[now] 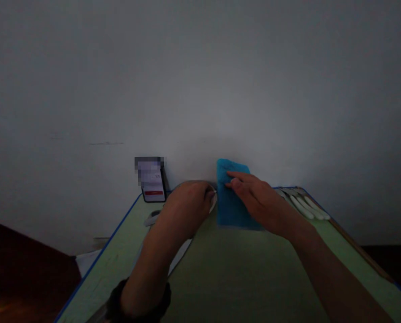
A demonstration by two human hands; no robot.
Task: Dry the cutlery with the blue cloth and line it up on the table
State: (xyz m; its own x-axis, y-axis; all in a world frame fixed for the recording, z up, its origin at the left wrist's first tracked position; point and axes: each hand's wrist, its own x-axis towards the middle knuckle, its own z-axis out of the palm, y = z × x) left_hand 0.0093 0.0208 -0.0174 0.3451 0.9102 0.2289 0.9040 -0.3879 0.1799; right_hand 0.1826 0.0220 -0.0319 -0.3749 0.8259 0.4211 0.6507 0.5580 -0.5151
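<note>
A flat blue rectangular sheet or packet (229, 208) with a pale lower edge stands tilted up near the back of the table. My right hand (257, 197) is on its right side, thumb and fingertips pressed against the blue face. Close to its left edge is my left hand (192, 202), fingers curled in a pinch. A small whitish bit shows at those fingertips, too small to name. Beneath my left forearm lies a white, curved-edged object (180, 256), mostly covered by the arm.
A phone (153, 181) leans upright against the wall (200, 89) at the back left. In front of it lies a small grey object (151, 218). Several white-handled utensils (303, 206) lie at the back right of the green table (241, 278), which has blue edging.
</note>
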